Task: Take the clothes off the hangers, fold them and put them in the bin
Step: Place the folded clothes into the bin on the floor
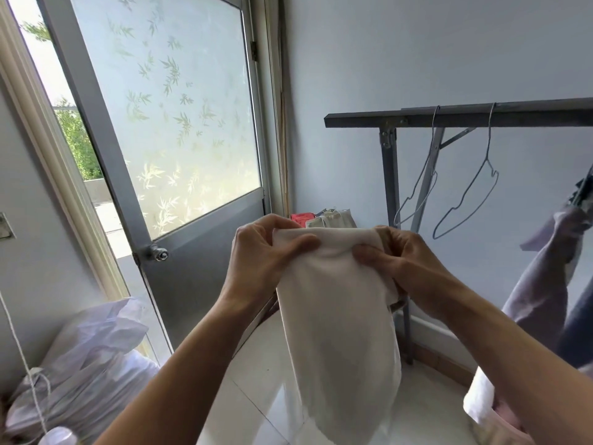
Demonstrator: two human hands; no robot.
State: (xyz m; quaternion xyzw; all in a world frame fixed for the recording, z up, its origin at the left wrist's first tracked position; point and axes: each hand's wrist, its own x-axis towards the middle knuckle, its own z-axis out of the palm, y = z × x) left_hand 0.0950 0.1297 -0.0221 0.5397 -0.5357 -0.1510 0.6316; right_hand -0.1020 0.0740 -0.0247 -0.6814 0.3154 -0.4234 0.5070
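White garment (337, 316) between clamped fingers of left hand (260, 261) and right hand (410, 264), hem beyond frame.

White garment (337, 316), plain and off-white, doubled into a long narrow strip that hangs straight down above the floor; its upper fold is pinched at either corner by the left hand (260, 255) and the right hand (407, 261). Two bare wire hangers (417, 194) (465, 200) hang side by side from the rail (449, 118). At right, a lilac garment (539, 284) hangs beside a dark blue one (577, 332).
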